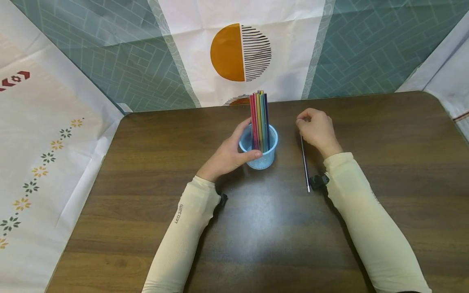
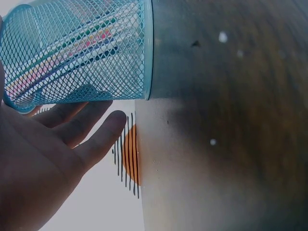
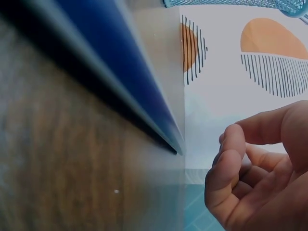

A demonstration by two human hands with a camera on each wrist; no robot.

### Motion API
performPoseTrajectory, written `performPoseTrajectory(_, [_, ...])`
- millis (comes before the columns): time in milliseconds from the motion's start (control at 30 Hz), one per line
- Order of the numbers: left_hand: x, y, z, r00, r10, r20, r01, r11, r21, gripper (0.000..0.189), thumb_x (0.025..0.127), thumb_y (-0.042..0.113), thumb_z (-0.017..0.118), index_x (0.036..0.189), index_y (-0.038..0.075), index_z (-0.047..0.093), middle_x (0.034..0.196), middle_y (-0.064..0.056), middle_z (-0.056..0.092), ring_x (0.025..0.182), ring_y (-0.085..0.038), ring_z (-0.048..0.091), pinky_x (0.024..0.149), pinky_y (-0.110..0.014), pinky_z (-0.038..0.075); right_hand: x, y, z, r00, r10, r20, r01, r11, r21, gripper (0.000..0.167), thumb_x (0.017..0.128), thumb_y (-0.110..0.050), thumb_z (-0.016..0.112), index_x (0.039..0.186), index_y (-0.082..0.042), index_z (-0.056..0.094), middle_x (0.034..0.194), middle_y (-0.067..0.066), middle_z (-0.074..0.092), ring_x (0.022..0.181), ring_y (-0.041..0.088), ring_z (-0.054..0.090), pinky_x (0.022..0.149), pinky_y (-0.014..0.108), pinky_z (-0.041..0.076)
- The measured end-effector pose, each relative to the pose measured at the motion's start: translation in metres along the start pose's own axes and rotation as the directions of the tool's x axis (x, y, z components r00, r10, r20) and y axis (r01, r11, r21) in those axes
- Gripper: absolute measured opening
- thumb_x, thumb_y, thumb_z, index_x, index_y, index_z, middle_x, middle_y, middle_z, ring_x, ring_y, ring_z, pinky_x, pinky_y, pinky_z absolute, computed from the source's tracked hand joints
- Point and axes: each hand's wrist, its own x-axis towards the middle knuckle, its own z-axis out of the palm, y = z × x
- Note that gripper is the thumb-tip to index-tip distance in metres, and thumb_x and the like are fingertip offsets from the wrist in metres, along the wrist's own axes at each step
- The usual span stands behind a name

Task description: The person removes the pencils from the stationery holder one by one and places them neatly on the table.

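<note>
In the head view, a light blue mesh pen cup [image 1: 261, 163] stands on the table, with several coloured pencils [image 1: 259, 118] upright in it. My left hand [image 1: 229, 156] holds the cup from its left, thumb across the near rim and fingers behind. The left wrist view shows the cup [image 2: 77, 53] close up, with the fingers [image 2: 98, 139] beside its mesh. To the right lies a single dark blue pencil [image 1: 305, 162]. Beyond its far end is my right hand [image 1: 318, 128], fingers curled. In the right wrist view, that hand [image 3: 255, 173] is apart from the pencil [image 3: 125, 62] and grips nothing.
Brown wooden table [image 1: 146, 228] spreads around both arms. Behind its far edge hangs a printed cloth [image 1: 190, 36] in teal and white. White patterned cloth [image 1: 47, 171] covers the left side. A dark wrist camera [image 1: 318, 181] sits beside the lying pencil.
</note>
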Motion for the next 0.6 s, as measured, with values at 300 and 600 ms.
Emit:
performPoseTrajectory(300, [0.0, 0.0, 0.0, 1.0, 0.001, 0.001, -0.001, 1.0, -0.002, 0.091, 0.091, 0.043, 0.074, 0.16, 0.039, 0.015, 0.159, -0.002, 0.031, 0.133, -0.028, 0.043, 0.101, -0.051, 0.045, -0.002, -0.012, -0.001, 0.997, -0.05, -0.064, 0.051, 0.999, 0.018, 0.026, 0.103, -0.023, 0.052, 0.113, -0.006, 0.068, 0.083, 0.012, 0.065, 0.067, 0.022, 0.062, 0.058, 0.032, 0.048])
performPoseTrajectory(600, [-0.001, 0.001, 0.0, 1.0, -0.002, -0.007, 0.002, 1.0, -0.007, 0.091, 0.091, 0.041, 0.075, 0.16, 0.04, 0.015, 0.16, 0.001, 0.03, 0.136, -0.028, 0.041, 0.104, -0.056, 0.042, -0.016, -0.04, 0.006, 0.981, -0.192, -0.001, 0.189, 0.967, 0.168, 0.031, 0.104, -0.033, 0.058, 0.118, -0.007, 0.067, 0.094, 0.012, 0.064, 0.082, 0.026, 0.059, 0.072, 0.034, 0.053])
